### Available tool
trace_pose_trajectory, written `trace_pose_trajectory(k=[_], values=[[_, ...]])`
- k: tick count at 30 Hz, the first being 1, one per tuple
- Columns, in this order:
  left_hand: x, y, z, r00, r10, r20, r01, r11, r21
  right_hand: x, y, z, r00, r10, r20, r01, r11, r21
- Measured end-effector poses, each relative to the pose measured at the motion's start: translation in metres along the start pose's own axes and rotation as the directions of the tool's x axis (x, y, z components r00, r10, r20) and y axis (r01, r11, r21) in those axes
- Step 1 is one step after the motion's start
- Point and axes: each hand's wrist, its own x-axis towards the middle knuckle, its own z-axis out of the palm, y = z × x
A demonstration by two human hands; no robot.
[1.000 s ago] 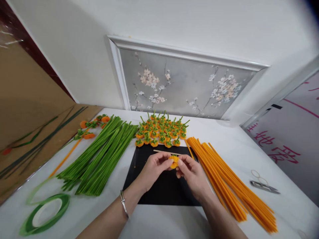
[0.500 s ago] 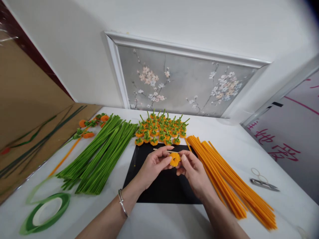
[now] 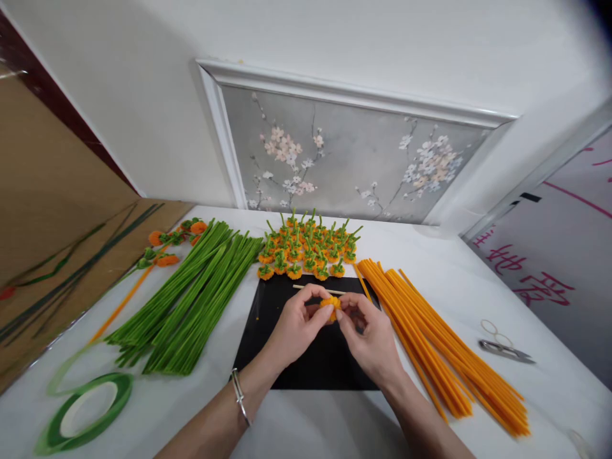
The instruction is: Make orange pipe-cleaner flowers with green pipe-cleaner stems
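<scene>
Head view: my left hand and right hand pinch one small orange chenille pumpkin between fingertips, held above the far edge of the black mat, just short of the wooden stick. Fingers are nearly closed on it. Risk: squeezing too hard flattens the coils; loose pinch drops it among the finished pumpkins.

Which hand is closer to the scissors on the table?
The right hand. It is over the black mat, with the orange stems between it and the scissors; the left hand is farther off, beyond the right.
</scene>
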Motion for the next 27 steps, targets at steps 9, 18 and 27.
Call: trace_pose_trajectory(k=[9, 18, 27], values=[[-0.0014, 0.0023, -0.001, 0.997, -0.037, 0.063, 0.037, 0.999, 0.005, 0.0017, 0.0012, -0.0004, 0.999, 0.049, -0.019, -0.049, 0.999, 0.013], [0.0, 0.0014, -0.0038, 0.997, 0.076, 0.028, -0.079, 0.985, 0.153, -0.0036, 0.0008, 0.0014, 0.991, -0.119, -0.054, 0.107, 0.977, -0.184], [0.0007, 0.0024, -0.0013, 0.999, -0.031, -0.025, 0.032, 0.999, 0.008, -0.0013, 0.0029, -0.0002, 0.991, -0.119, -0.062, 0.107, 0.98, -0.167]])
